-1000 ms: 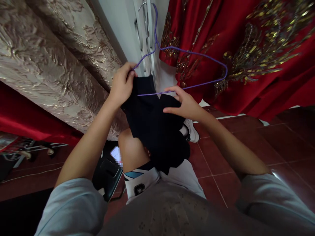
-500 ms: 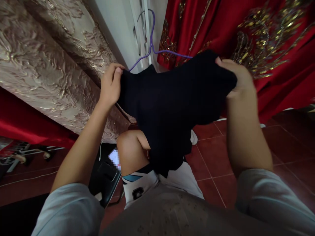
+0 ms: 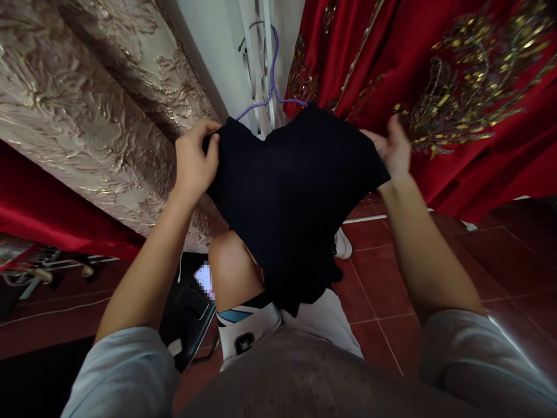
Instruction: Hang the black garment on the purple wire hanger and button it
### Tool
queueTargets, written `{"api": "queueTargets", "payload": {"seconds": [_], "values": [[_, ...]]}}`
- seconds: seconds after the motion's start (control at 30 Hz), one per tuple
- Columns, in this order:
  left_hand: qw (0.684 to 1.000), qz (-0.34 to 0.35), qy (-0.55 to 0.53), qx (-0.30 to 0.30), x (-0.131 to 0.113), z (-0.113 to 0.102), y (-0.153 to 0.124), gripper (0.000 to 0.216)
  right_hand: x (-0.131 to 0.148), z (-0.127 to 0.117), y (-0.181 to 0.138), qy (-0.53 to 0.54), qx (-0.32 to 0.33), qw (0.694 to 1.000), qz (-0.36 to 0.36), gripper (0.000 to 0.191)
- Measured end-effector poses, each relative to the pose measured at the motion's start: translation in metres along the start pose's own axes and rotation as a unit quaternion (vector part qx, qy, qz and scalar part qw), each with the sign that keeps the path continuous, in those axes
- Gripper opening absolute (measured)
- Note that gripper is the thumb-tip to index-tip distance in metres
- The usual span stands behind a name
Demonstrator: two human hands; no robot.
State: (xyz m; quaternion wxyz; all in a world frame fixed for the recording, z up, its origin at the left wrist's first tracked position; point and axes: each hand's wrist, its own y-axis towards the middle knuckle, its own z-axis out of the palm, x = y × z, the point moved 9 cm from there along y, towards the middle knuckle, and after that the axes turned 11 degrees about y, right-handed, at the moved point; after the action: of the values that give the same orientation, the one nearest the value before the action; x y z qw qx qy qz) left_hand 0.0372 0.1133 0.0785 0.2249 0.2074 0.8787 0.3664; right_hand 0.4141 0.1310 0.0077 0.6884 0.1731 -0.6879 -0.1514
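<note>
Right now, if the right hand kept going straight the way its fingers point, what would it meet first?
Probably the red gold-embroidered fabric hanging just beyond the right hand; nothing shows between them, though depth is unclear.

The black garment [image 3: 296,191] now covers the purple hanger [image 3: 272,96]; the right hand [image 3: 394,148] has moved out to its right corner.

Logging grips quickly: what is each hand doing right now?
Left hand: closed, pinching the black knit garment at its left shoulder.
Right hand: fingers loosely spread, touching the garment's right shoulder; firm grip cannot be told.
</note>
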Motion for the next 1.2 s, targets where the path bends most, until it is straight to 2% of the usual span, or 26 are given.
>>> {"api": "queueTargets", "payload": {"seconds": [0.03, 0.1, 0.17, 0.27, 0.33, 0.37, 0.43, 0.53, 0.6, 0.67, 0.73, 0.83, 0.9, 0.97, 1.0, 1.07, 1.1, 1.17, 1.2], "values": [[1.000, 0.004, 0.005, -0.006, -0.004, 0.000, 0.000, 0.040, 0.005, 0.000, 0.002, 0.022, 0.018, 0.999, 0.034, 0.074], [1.000, 0.016, 0.011, -0.011, -0.015, 0.001, 0.002, 0.040, 0.021, 0.006, 0.002, 0.059, 0.030, 0.995, 0.072, 0.047], [0.999, 0.033, 0.010, -0.021, -0.028, 0.000, 0.006, 0.042, 0.047, 0.014, -0.002, 0.071, 0.010, 0.996, 0.046, 0.024], [0.996, 0.061, -0.009, -0.063, -0.051, -0.011, 0.009, 0.040, 0.081, 0.019, -0.014, 0.084, -0.054, 0.995, -0.007, 0.022], [0.995, 0.046, -0.064, -0.067, -0.061, -0.016, 0.009, 0.034, 0.096, 0.022, -0.027, 0.097, -0.084, 0.991, -0.030, 0.022], [0.992, 0.024, -0.112, -0.055, -0.063, -0.015, 0.008, 0.030, 0.103, 0.027, -0.036, 0.094, -0.077, 0.992, -0.038, 0.022], [0.969, -0.049, -0.242, -0.005, -0.065, -0.007, 0.005, 0.022, 0.111, 0.054, -0.055, 0.057, -0.010, 0.998, -0.038, 0.024], [0.886, -0.181, -0.419, 0.086, -0.071, 0.011, -0.011, 0.020, 0.105, 0.117, -0.093, -0.008, 0.155, 0.988, -0.008, 0.037], [0.833, -0.260, -0.471, 0.131, -0.075, 0.016, -0.029, 0.016, 0.095, 0.160, -0.117, -0.006, 0.269, 0.963, -0.005, 0.042], [0.799, -0.310, -0.491, 0.157, -0.076, 0.014, -0.048, 0.015, 0.082, 0.185, -0.130, -0.021, 0.326, 0.945, -0.024, 0.043], [0.786, -0.327, -0.495, 0.173, -0.071, 0.007, -0.063, 0.015, 0.065, 0.190, -0.125, -0.050, 0.324, 0.944, -0.049, 0.039], [0.819, -0.312, -0.446, 0.183, -0.047, -0.011, -0.074, 0.011, 0.039, 0.175, -0.101, -0.047, 0.289, 0.952, -0.093, 0.022], [0.854, -0.293, -0.383, 0.193, -0.023, -0.026, -0.076, 0.008, 0.027, 0.149, -0.077, -0.057, 0.205, 0.967, -0.142, 0.018], [0.884, -0.268, -0.319, 0.210, 0.002, -0.042, -0.075, 0.016, 0.017, 0.123, -0.055, -0.086, 0.107, 0.976, -0.169, 0.041], [0.896, -0.251, -0.292, 0.222, 0.011, -0.049, -0.073, 0.021, 0.011, 0.116, -0.047, -0.094, 0.082, 0.978, -0.166, 0.056], [0.908, -0.205, -0.255, 0.261, 0.022, -0.061, -0.069, 0.030, 0.002, 0.116, -0.037, -0.089, 0.090, 0.982, -0.142, 0.074], [0.911, -0.178, -0.244, 0.281, 0.023, -0.066, -0.067, 0.032, -0.001, 0.121, -0.035, -0.079, 0.115, 0.982, -0.127, 0.074], [0.920, -0.126, -0.227, 0.295, 0.020, -0.072, -0.061, 0.035, -0.005, 0.137, -0.038, -0.045, 0.186, 0.978, -0.084, 0.055], [0.929, -0.109, -0.215, 0.280, 0.020, -0.074, -0.056, 0.035, -0.008, 0.145, -0.041, -0.025, 0.221, 0.973, -0.053, 0.044]]}}
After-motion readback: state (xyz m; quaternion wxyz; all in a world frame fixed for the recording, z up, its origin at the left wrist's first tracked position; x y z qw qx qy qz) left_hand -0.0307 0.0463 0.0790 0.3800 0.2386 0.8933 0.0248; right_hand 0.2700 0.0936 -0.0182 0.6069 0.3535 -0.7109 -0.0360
